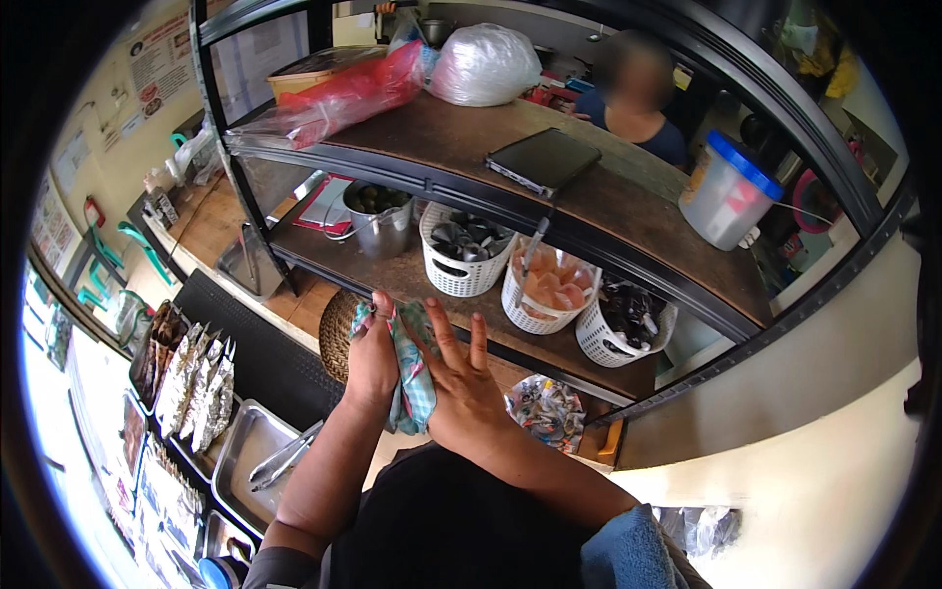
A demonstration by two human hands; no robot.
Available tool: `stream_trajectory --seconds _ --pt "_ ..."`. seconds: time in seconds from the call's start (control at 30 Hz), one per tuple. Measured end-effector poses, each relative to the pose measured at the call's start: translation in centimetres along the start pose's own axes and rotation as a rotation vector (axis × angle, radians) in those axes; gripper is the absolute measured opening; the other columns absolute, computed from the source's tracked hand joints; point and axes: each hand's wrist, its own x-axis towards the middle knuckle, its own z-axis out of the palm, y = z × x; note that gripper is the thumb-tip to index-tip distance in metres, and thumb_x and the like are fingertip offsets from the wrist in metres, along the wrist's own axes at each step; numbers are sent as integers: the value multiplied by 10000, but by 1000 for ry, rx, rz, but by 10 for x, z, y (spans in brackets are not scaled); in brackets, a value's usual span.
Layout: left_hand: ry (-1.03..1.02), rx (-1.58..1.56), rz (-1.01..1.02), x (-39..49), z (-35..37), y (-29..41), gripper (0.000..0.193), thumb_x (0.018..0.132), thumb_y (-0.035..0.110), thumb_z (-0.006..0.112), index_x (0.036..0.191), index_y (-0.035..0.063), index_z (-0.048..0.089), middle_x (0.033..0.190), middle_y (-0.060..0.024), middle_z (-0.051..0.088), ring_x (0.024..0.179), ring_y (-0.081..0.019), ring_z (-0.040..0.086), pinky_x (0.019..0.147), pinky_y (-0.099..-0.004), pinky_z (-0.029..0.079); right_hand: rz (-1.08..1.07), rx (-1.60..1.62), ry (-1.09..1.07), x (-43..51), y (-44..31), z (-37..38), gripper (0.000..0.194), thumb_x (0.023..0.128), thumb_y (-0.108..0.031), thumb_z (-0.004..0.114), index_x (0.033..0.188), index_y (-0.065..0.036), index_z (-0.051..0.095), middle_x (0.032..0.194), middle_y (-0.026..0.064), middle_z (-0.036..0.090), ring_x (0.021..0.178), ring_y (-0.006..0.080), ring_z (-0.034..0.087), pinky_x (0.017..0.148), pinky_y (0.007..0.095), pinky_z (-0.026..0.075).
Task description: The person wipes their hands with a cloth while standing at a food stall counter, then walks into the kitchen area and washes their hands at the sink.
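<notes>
In the middle of the head view, a teal checked cloth [413,379] with pink patches is bunched between my two hands. My left hand [373,353] is closed around its left side, thumb up. My right hand [465,383] lies against its other side, palm towards the cloth, with at least two fingers stretched out; its palm is hidden. Both hands are in front of the lower shelf's edge. Just behind my left hand is a round woven mat [335,335]. A blue towel [633,552] lies by my right upper arm.
A metal rack [456,202] stands ahead, bearing white baskets [460,274], a metal pot [379,228], a black tablet-like device [544,158] and a blue-lidded tub [725,195]. At left are foil-wrapped food [195,383] and a tray [246,449] with tongs [287,456]. Behind the rack is a person [633,110].
</notes>
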Motion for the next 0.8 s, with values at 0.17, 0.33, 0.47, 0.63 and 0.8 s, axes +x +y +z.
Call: stream_trajectory --seconds 0.17,0.33,0.47,0.63,0.8 --pt "48 280 229 17 -32 -9 499 1099 529 511 982 55 611 868 -18 616 773 -135 538 712 -329 485 -38 -62 -254 -4 2 -13 513 921 -188 623 1410 -33 606 1599 140 442 1579 417 211 1233 726 113" --pt "-282 -155 177 -11 -55 20 339 1094 442 552 1065 113 623 907 -15 677 754 -121 652 645 -317 532 -97 43 -292 -9 -8 -8 436 887 -157 635 1303 -28 666 1481 205 517 1415 404 435 1203 639 289" --pt "-934 808 521 -30 -26 23 515 1099 517 473 1130 42 670 899 -77 674 830 -191 638 790 -353 531 268 1440 -330 -22 -16 5 306 932 -141 594 1204 -52 702 1373 181 613 1352 306 547 1162 448 419" --pt "-1227 562 -57 6 -36 -1 562 1107 513 471 1003 -2 669 868 -63 660 800 -173 575 791 -345 488 -78 676 -534 -31 -22 21 219 933 -148 597 1123 -78 680 1066 172 726 1029 344 712 922 479 560" --pt "-1030 -19 -164 16 -72 -48 387 1065 394 589 1018 21 682 910 -17 676 839 -132 608 784 -317 500 -243 451 -512 -15 -25 7 113 850 -138 683 924 -58 715 968 177 712 935 309 724 828 478 565"
